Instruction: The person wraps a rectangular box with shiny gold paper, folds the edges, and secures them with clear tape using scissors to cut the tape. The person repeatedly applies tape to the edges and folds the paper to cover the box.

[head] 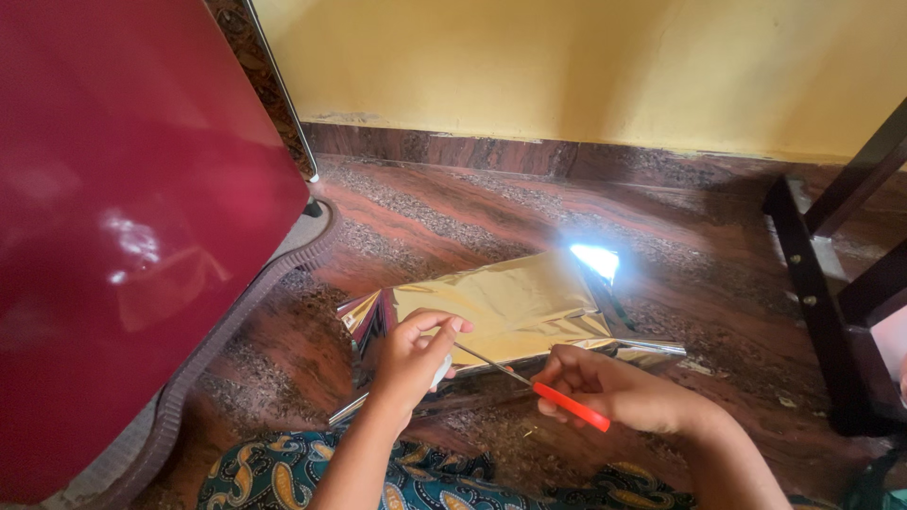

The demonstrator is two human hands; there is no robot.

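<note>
Head view: right hand (614,382) grips red-handled scissors (539,385), blades angling up-left toward left hand (411,357) pinching the gold foil sheet (510,302).

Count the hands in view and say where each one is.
2. The left hand pinches the near edge of the gold foil sheet; the right hand holds red-handled scissors beside it.

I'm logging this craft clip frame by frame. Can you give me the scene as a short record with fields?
setting: reddish stone floor beside a yellow wall
left hand: pinches the near edge of the shiny gold foil sheet
right hand: holds scissors by their red handle
scissors: thin blades point left towards the left hand
nearby: glossy red chair at left, dark wooden frame at right
</note>
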